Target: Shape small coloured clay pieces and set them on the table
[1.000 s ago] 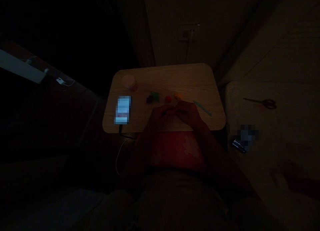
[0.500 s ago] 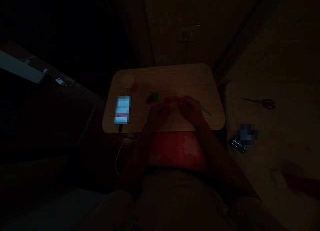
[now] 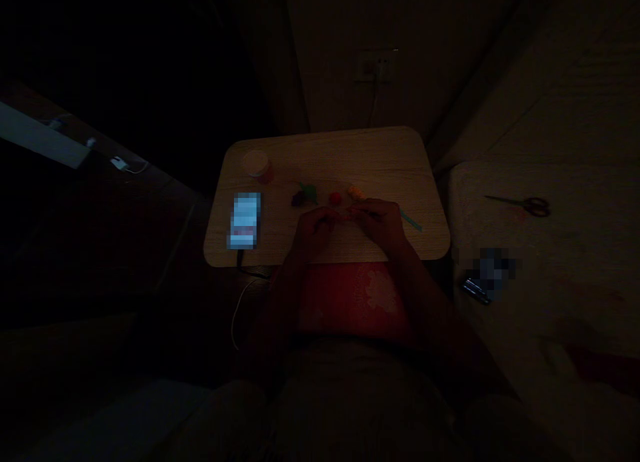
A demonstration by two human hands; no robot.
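One head-worn camera looks forward and down from near above the table and hands.

Here they are in the gloom: two bare hands, the left hand and the right hand, their outlines softened by the dark! Back from the grip we find the left forearm and the right forearm, both uncovered, slim at the wrist and broadening away from the hands. Farther behind the grip, in the middle, there's the clothing, a dull, dark brownish garment. Out wide, behind the forearms, what look like short sleeves in that same muted tone, edges swallowed by shadow. Print, stitching? Too dark to tell!
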